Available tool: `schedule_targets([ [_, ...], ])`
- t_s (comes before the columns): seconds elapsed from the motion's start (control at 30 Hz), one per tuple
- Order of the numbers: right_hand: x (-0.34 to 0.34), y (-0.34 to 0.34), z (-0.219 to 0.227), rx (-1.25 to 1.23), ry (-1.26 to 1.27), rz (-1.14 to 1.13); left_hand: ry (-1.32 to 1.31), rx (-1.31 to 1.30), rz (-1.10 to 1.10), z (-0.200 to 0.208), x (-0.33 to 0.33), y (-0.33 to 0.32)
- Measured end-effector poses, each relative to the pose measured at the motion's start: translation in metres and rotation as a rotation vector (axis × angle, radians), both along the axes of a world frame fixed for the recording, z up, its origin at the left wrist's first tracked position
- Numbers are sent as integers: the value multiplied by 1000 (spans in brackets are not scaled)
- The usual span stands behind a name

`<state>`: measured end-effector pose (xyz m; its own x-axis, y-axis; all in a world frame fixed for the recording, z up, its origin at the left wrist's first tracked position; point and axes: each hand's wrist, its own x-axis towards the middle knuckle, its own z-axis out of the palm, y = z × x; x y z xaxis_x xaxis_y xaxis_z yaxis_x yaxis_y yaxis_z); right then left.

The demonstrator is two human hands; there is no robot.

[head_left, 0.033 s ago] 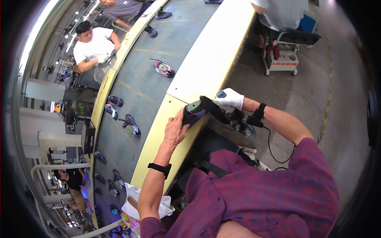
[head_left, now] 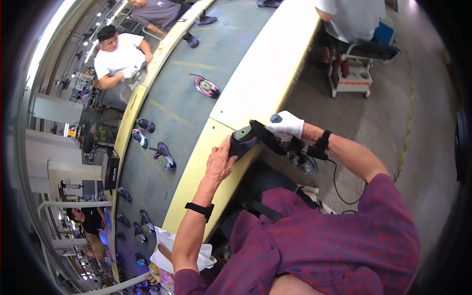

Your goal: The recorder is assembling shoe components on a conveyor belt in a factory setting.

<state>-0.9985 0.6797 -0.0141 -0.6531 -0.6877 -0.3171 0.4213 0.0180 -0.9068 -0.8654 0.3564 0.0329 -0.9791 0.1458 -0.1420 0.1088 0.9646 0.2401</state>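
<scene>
A dark purple shoe (head_left: 244,147) with a green insert in its opening sits at the near edge of the pale yellow worktop (head_left: 196,179). Bare, my left hand (head_left: 220,160) grips its left side, thumb and fingers against the upper. My right hand (head_left: 286,126), in a white glove, is closed at the shoe's right end, where a black part runs from the shoe towards the glove. Out of the top of that fist sticks a blue-grey rounded end (head_left: 276,118); the rest of what it holds is hidden. A round object (head_left: 308,165), partly hidden, shows below the glove.
Beyond the worktop runs a grey-green belt (head_left: 172,93) carrying several shoes, among them a pink-and-black one (head_left: 206,87). A white plastic bag (head_left: 164,255) lies beside my left forearm. Co-workers sit across the belt and at the far right, near a white wheeled cart (head_left: 351,81).
The view has shifted slightly. Both hands keep nearly the same places at the shoe.
</scene>
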Motion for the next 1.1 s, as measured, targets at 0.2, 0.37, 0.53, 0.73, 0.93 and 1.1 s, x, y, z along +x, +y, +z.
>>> schedule_targets([
  [0.2,-35,-22,10,220,462,140,-160,67,-28,9,-28,0],
  [0.37,-47,-29,64,475,608,127,49,-24,-26,12,-53,21],
  [0.53,-98,-59,73,708,721,166,101,196,129,-25,-41,35],
  [0.73,-124,-120,49,826,979,75,-193,272,76,-1,34,-39],
  [0.93,-122,-145,27,999,1288,-52,-182,133,132,32,121,-251],
  [1.1,-128,-155,15,971,1422,-73,-197,-336,596,0,183,-419],
])
